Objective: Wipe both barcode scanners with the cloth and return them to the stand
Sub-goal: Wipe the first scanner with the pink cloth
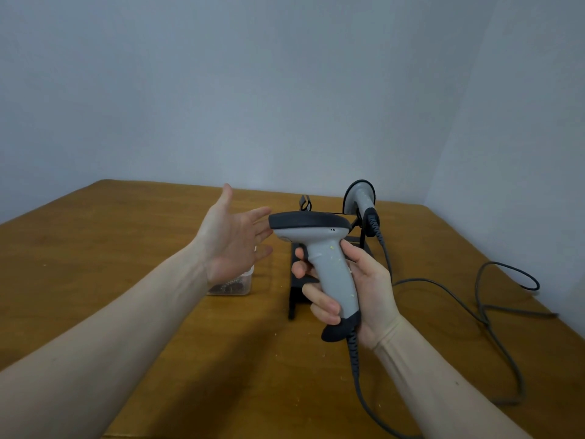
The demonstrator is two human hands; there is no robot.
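Observation:
My right hand [357,289] grips the handle of a grey barcode scanner [319,245] with a black head, held upright above the table; small pale specks dot its handle. My left hand [234,239] is open, palm up and fingers spread, just left of the scanner's head. A second grey scanner [361,198] hangs in the black stand [297,280] at the back, its head pointing away. No cloth shows in this view.
A clear plastic container [234,285] with dark contents sits on the wooden table [126,248] behind my left hand. Grey cables [493,308] trail and loop across the right side of the table. Walls close in behind and to the right.

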